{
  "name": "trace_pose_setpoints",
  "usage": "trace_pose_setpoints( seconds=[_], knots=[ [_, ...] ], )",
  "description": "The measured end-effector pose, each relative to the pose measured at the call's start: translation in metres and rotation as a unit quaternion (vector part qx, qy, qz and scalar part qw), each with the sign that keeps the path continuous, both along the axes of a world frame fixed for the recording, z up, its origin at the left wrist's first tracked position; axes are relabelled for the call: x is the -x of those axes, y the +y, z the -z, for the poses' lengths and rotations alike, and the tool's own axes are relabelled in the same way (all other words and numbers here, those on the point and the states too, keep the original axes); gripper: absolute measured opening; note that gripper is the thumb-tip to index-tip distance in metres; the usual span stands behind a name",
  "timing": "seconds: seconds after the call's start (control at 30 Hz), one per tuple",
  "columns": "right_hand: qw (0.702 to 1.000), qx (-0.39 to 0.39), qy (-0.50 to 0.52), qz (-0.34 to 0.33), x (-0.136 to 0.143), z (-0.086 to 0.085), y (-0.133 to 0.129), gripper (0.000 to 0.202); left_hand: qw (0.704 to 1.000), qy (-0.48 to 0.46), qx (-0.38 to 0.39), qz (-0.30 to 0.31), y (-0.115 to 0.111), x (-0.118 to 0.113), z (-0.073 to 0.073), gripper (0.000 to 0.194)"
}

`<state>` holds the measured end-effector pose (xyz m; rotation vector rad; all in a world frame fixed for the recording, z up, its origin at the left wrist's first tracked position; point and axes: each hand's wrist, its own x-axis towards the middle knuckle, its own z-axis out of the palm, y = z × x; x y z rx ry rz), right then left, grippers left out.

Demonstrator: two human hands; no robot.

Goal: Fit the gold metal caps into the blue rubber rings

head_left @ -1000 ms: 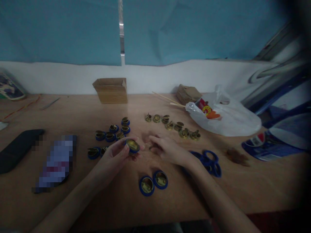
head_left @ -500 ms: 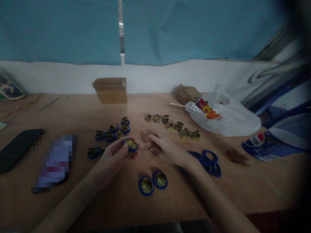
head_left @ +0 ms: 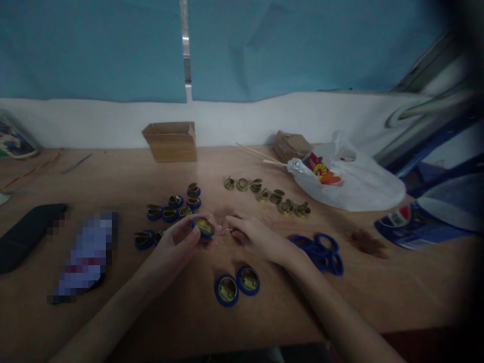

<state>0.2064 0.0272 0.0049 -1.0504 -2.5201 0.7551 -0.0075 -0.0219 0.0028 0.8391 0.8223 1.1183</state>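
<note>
My left hand [head_left: 177, 244] grips a round brass piece with a blue rim [head_left: 203, 227] between thumb and fingers, its hollow brass side turned up. Close to its right, my right hand [head_left: 252, 235] pinches a thin, pale, wire-like bit [head_left: 227, 231]; its exact kind is too small to make out. Two blue-rimmed brass pieces [head_left: 248, 280] lie side by side in front of my hands. Several more blue-rimmed pieces [head_left: 170, 213] stand beyond my left hand, one partly hidden by it. Bare brass pieces [head_left: 262, 195] form a slanting row behind my right hand.
Loose blue rings [head_left: 321, 252] lie beside my right forearm. Toward the right are a white plastic bag [head_left: 363, 181], a blue tub [head_left: 412, 227] and a brown stain-like patch [head_left: 366, 243]. An open cardboard box [head_left: 172, 143] stands at the back; two dark phone-like slabs [head_left: 28, 232] lie left.
My right hand has come slightly closer to the left, and a thin wire-like bit now shows at its fingertips. The blue-rimmed piece stays in my left hand.
</note>
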Motion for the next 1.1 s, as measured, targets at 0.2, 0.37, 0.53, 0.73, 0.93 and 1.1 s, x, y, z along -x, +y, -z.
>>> trace_pose_setpoints(
  seconds=[0.2,0.37,0.53,0.73,0.93,1.1],
  knots=[
    [1.000,0.000,-0.009,0.014,0.004,-0.001,0.001,0.020,1.000,-0.002,-0.004,-0.011,-0.001,-0.001,0.001,0.032],
    [0.999,-0.006,0.018,0.042,0.002,-0.004,0.003,0.018,1.000,0.023,0.005,-0.016,-0.001,0.001,0.000,0.034],
    [0.988,0.023,0.121,0.088,-0.001,-0.017,0.002,0.014,0.998,0.056,-0.032,0.001,-0.001,0.003,-0.001,0.043],
    [0.924,0.203,0.298,0.126,0.002,-0.029,-0.006,0.018,0.991,0.087,-0.098,-0.019,-0.003,0.000,-0.002,0.048],
    [0.802,0.420,0.419,0.072,0.014,-0.022,-0.013,0.021,0.979,0.152,-0.134,-0.034,-0.007,-0.003,-0.002,0.041],
    [0.739,0.491,0.461,0.033,0.026,-0.015,-0.019,0.022,0.970,0.168,-0.176,-0.022,-0.009,-0.003,0.001,0.043]
  ],
)
